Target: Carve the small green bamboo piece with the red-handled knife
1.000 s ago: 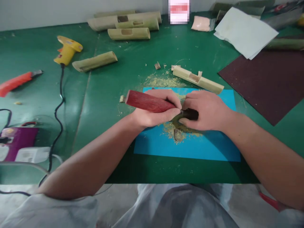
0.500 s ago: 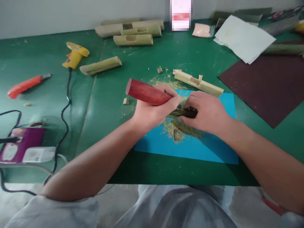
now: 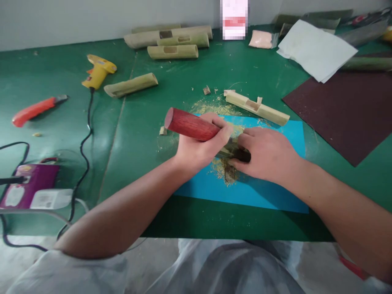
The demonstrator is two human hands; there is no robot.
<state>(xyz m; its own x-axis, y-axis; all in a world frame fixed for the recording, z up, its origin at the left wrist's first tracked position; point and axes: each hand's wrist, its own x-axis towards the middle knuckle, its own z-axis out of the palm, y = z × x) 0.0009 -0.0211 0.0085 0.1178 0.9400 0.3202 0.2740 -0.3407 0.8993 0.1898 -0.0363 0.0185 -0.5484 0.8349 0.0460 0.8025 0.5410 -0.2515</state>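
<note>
My left hand [image 3: 197,143] is closed around a tool with a thick red wooden handle [image 3: 191,124]. The handle slants up to the left, and the working end is hidden by my fingers and the piece below. Fingers of my right hand [image 3: 266,151] grip a short bamboo tube [image 3: 226,152], its dark round end showing by the thumb. Both hands meet at this tube, low over a blue sheet [image 3: 269,194]. Fine shavings [image 3: 228,173] lie in a heap just under it. Behind the hands rests a pale bamboo piece with a cut-out notch [image 3: 271,111].
Several bamboo tubes [image 3: 186,52] lie along the back wall. To the left are another tube [image 3: 131,85], a yellow glue gun [image 3: 98,73] with its cable, a red utility knife [image 3: 35,111] and a purple power strip [image 3: 43,179]. White paper [image 3: 317,49] overlaps a dark brown sheet [image 3: 343,118].
My left hand and the red handle have dropped slightly and shifted a little right. The right hand and bamboo tube have moved slightly down, and the tube's dark end has turned more into view.
</note>
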